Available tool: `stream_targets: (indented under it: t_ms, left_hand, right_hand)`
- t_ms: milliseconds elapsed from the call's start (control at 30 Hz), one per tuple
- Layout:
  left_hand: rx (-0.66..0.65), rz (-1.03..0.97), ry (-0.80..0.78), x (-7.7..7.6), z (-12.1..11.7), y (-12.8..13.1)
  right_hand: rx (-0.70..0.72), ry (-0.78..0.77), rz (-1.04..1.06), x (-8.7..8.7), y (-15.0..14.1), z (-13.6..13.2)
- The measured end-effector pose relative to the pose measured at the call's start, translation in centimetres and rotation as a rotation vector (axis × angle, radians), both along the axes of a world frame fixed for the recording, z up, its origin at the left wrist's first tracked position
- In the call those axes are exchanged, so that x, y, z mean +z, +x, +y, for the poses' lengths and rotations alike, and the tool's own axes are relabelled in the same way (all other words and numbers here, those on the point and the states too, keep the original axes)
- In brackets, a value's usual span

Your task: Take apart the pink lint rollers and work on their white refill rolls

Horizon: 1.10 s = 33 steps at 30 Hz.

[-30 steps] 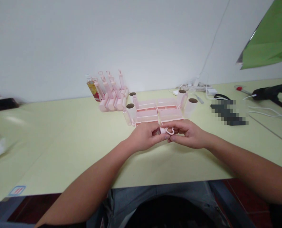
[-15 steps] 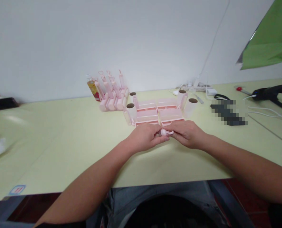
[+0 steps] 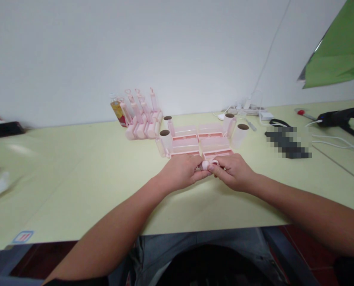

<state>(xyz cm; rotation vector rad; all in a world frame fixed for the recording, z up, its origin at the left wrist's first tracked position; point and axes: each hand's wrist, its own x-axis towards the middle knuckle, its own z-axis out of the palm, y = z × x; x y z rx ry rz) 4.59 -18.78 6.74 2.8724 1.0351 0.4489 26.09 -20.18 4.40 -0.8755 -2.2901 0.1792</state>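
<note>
My left hand (image 3: 181,173) and my right hand (image 3: 233,171) meet over the pale yellow table (image 3: 84,174), both closed on a small pink lint-roller piece (image 3: 208,164) with a looped handle end. Most of the piece is hidden by my fingers. Just beyond my hands lie several open pink cases (image 3: 200,141) with paper rolls (image 3: 165,140) standing at their corners. Farther back left stand several assembled pink rollers (image 3: 142,115), handles up.
A small bottle (image 3: 117,111) stands beside the rollers at the wall. A power strip and white cables (image 3: 248,108) lie at the back right, with a black tool (image 3: 343,117) and a blurred dark item (image 3: 287,142). A black box (image 3: 4,129) sits far left.
My hands have stayed together on the pink piece, turning it slightly between the fingers. The handle loop has shifted closer to my right fingers.
</note>
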Motion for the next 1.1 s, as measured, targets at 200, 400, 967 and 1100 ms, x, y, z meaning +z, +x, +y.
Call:
stream_targets:
  t_ms: [200,400,967,1100]
  left_hand:
    - [0.016,0.034,0.001,-0.1,0.0,0.0]
    - [0.017,0.138,-0.034,0.3,-0.3,0.1]
    - [-0.007,0.139,-0.029,0.5,-0.1,0.0]
    - [0.001,0.143,-0.020,0.4,-0.1,0.0]
  right_hand:
    - [0.046,-0.098,-0.075,0.4,0.3,0.2]
    - [0.116,-0.184,-0.195,1.0,0.6,0.4]
    - [0.069,-0.827,0.248,0.0,-1.0,-0.8]
    - [0.058,-0.888,0.288,0.1,-1.1,-0.9]
